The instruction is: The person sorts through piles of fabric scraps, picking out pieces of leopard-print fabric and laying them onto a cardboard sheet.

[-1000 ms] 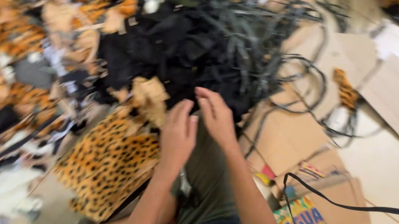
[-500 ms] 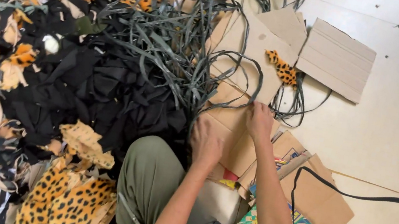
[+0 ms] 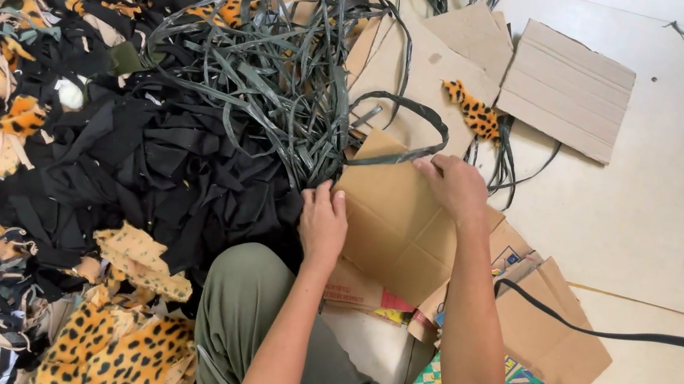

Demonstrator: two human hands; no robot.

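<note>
- Both hands, left hand and right hand, pinch the flat brown cardboard sheet by its edges.
- Looks light, stiff, bendy; edge holds suit it.

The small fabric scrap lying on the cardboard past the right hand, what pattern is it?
Leopard print: the fabric scrap is orange-yellow with dark spots, seen in the head view.

Two hands, one separate corrugated cardboard sheet.
</note>
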